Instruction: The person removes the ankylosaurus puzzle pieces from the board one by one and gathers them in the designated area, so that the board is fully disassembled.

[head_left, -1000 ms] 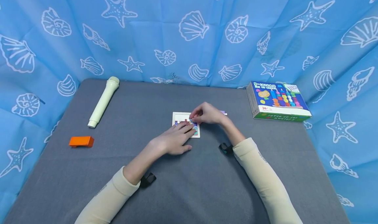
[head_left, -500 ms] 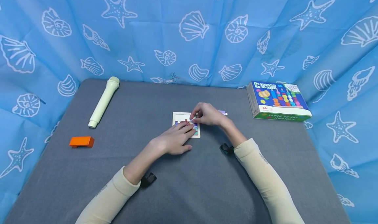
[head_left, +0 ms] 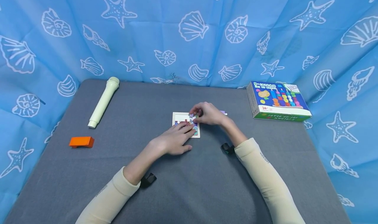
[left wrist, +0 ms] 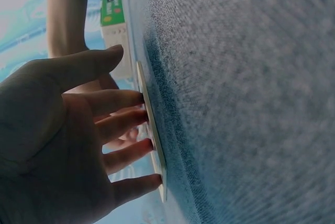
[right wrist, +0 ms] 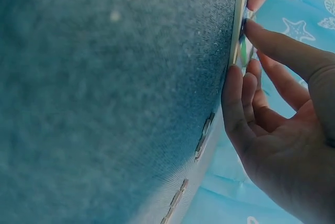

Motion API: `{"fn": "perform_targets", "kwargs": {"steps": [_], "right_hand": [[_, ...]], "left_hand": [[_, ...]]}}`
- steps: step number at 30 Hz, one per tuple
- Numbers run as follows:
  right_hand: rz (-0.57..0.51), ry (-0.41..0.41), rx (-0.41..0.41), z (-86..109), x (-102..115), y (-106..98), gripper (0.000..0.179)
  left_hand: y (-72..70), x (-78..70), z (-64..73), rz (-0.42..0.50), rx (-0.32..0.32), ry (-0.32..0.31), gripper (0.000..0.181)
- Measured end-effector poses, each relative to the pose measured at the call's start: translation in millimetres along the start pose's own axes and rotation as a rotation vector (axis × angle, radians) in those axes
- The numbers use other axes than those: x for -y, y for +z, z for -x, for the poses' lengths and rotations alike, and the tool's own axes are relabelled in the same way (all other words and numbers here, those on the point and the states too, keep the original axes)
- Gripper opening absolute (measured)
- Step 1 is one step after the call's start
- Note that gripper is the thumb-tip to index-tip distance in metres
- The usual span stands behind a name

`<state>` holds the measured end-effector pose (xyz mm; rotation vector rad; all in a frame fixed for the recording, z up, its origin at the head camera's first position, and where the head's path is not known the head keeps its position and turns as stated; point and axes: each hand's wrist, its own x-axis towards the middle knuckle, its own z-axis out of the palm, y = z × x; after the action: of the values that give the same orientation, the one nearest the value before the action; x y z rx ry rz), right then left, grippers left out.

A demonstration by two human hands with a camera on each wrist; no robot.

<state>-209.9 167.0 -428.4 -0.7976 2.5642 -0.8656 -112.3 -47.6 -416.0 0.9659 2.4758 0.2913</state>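
A small jigsaw puzzle in a white-rimmed tray (head_left: 174, 117) lies mid-table, with colourful pieces in its nearer part and a bare patch at its far left. My left hand (head_left: 176, 141) rests its spread fingertips on the puzzle's near side; the left wrist view shows these fingers (left wrist: 123, 158) nearly straight, at the thin tray edge. My right hand (head_left: 208, 114) is over the tray's far right corner and pinches a puzzle piece (head_left: 192, 117) between thumb and fingers. In the right wrist view the piece (right wrist: 246, 51) is close against the tray, partly covered by the fingers.
Loose puzzle pieces (right wrist: 204, 135) lie right of the tray, mostly hidden behind my right hand in the head view. A pale green microphone-shaped object (head_left: 103, 102) and an orange block (head_left: 81, 141) are at left. A bead-set box (head_left: 279, 100) stands at far right, before a blue curtain.
The fingers of my right hand have shifted slightly on the piece at the tray's far right corner, and more of it shows. My left hand has stayed in place.
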Motion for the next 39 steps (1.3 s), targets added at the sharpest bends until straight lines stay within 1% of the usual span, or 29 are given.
{"fn": "perform_targets", "kwargs": {"steps": [6,10,13,15,18,27,28,33,39], "right_hand": [[-0.049,0.001,-0.005,1.4,-1,-1,0.027],[-0.129,-0.011,-0.013,4.5,-2,-5,0.023],[-0.203,-0.024,-0.018,7.1,-5,-8,0.022],[-0.244,-0.024,-0.023,9.7,-8,-11,0.022],[-0.29,-0.008,-0.026,14.7,-13,-15,0.023],[-0.331,0.05,-0.041,43.6,-33,-35,0.03],[-0.34,0.058,-0.046,47.3,-37,-37,0.03],[-0.369,0.085,-0.073,64.5,-53,-48,0.031],[-0.354,0.131,-0.127,82.2,-72,-60,0.032]], "left_hand": [[1.4,0.9,-1.5,-0.012,-0.009,0.009,0.071],[1.4,0.2,-2.2,-0.012,-0.011,0.004,0.07],[0.9,1.2,-2.1,0.006,-0.008,0.004,0.071],[6.2,6.4,-6.1,0.026,-0.019,0.015,0.072],[5.8,6.5,-6.1,0.044,-0.015,0.016,0.072],[2.6,2.0,-1.8,0.03,-0.005,-0.003,0.073],[-0.5,-0.5,-0.1,0.027,0.0,-0.009,0.072],[2.1,0.3,-0.4,0.019,-0.008,-0.008,0.071],[2.3,0.4,0.9,0.025,-0.014,-0.003,0.072]]}}
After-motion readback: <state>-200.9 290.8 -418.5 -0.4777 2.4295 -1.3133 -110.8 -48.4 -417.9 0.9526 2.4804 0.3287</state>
